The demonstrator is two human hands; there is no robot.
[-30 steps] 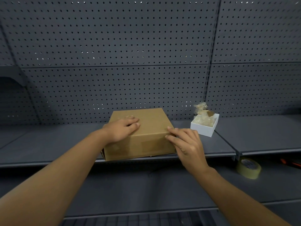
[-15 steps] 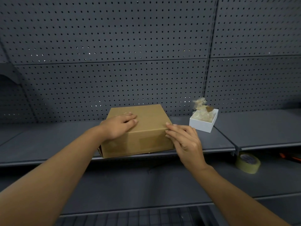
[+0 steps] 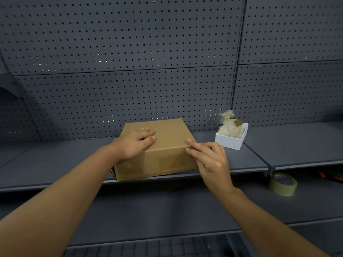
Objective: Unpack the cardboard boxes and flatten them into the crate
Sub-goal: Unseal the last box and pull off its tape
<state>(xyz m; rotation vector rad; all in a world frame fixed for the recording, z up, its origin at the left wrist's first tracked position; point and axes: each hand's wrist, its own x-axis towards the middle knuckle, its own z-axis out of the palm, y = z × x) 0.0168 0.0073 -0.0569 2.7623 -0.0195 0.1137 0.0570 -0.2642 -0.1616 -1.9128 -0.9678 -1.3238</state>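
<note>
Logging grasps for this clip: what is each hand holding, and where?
Neither grips. Left hand rests flat on the cardboard box top; right hand fingertips touch its near right top corner.

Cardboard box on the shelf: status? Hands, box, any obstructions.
Left hand flat on the cardboard box top; right hand fingers at its right front corner. Box closed, sitting at the shelf edge. White tray to the right, apart from it.

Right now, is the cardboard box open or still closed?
Closed. The cardboard box shows an unbroken flat top; the left hand rests on it, the right hand touches its right corner.
</note>
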